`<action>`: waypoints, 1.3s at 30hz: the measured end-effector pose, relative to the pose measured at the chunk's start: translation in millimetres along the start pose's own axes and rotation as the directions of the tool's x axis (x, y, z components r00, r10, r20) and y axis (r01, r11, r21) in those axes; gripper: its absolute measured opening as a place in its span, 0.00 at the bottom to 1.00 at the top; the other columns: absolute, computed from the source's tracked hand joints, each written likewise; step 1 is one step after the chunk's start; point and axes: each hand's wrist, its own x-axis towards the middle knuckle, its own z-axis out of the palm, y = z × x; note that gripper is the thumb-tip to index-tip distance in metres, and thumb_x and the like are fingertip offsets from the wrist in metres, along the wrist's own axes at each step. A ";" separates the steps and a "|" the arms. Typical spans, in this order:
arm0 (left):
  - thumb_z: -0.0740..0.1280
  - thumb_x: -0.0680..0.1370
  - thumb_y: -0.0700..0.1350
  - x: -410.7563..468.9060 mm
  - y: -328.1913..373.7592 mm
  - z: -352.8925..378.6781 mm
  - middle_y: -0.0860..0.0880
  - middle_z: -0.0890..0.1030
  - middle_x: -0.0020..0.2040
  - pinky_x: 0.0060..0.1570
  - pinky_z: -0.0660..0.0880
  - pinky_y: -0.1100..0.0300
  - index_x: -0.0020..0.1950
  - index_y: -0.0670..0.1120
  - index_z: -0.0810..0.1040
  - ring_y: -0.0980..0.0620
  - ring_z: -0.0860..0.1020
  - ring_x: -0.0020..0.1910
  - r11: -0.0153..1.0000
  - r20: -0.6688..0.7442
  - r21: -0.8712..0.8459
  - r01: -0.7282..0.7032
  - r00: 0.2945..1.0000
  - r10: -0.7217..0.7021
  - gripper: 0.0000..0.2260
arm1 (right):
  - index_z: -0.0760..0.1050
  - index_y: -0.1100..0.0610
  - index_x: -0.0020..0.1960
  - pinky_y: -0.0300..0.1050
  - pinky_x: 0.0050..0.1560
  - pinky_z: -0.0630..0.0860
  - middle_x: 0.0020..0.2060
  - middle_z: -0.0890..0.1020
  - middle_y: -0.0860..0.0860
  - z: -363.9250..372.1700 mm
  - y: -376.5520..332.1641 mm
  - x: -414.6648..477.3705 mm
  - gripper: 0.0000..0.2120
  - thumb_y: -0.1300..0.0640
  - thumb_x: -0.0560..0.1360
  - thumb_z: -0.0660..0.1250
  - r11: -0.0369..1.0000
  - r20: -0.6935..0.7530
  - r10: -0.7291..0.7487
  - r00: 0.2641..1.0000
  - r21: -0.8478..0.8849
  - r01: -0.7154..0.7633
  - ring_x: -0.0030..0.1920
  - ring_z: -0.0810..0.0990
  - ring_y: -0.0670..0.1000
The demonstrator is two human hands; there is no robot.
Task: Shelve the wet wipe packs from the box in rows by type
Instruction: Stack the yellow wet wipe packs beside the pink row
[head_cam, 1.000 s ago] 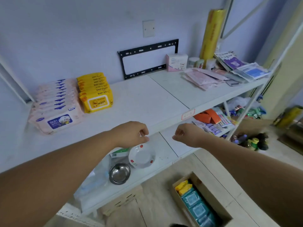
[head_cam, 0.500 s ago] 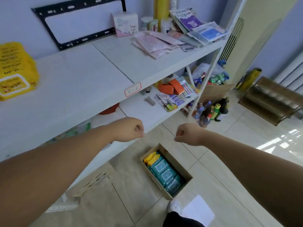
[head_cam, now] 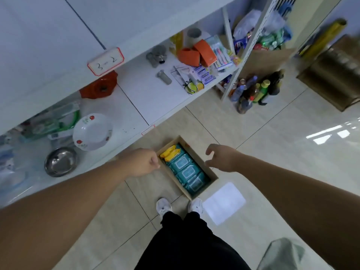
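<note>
Cardboard box is sitting on the floor beside the shelf unit, holding a row of teal packs and some yellow packs, so most shelving work is likely remaining. Left hand is hanging fisted and empty. Right hand is hovering above the box with fingers apart, holding nothing.

Both arms bare, stretched forward and down. Left arm and right arm converge toward the middle.

Left hand: back of hand up, fingers curled under into a loose fist, nothing visibly held.

Right hand: palm turned down and inward, fingers parted and bent, thumb below them, holding nothing.

Hands level with each other, well apart, not touching.

Person standing: legs straight below, feet side by side.
</note>
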 end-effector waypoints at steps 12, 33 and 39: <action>0.66 0.78 0.54 152.8 -70.4 98.2 0.51 0.82 0.45 0.37 0.73 0.61 0.49 0.49 0.81 0.51 0.78 0.41 0.991 0.072 -0.018 0.131 0.989 -0.129 0.10 | 0.73 0.53 0.67 0.43 0.50 0.67 0.60 0.77 0.51 85.0 37.2 160.0 0.19 0.47 0.79 0.67 1.000 0.064 0.008 0.998 -0.028 -0.006 0.53 0.72 0.51; 0.73 0.72 0.53 428.3 -175.3 247.3 0.46 0.79 0.50 0.48 0.78 0.53 0.56 0.46 0.79 0.44 0.78 0.49 0.995 0.065 0.025 0.095 0.993 -0.096 0.17 | 0.70 0.50 0.72 0.48 0.47 0.78 0.60 0.79 0.52 224.0 84.6 452.4 0.26 0.46 0.77 0.70 0.998 0.031 0.066 0.997 0.010 -0.066 0.47 0.76 0.52; 0.74 0.70 0.53 475.6 -185.0 281.7 0.43 0.79 0.52 0.49 0.79 0.49 0.55 0.44 0.76 0.40 0.80 0.52 0.988 -0.022 0.131 0.086 0.996 -0.083 0.20 | 0.65 0.48 0.76 0.46 0.54 0.77 0.63 0.78 0.54 250.7 82.9 518.2 0.30 0.51 0.77 0.71 1.000 -0.005 -0.019 1.000 -0.020 0.019 0.56 0.80 0.56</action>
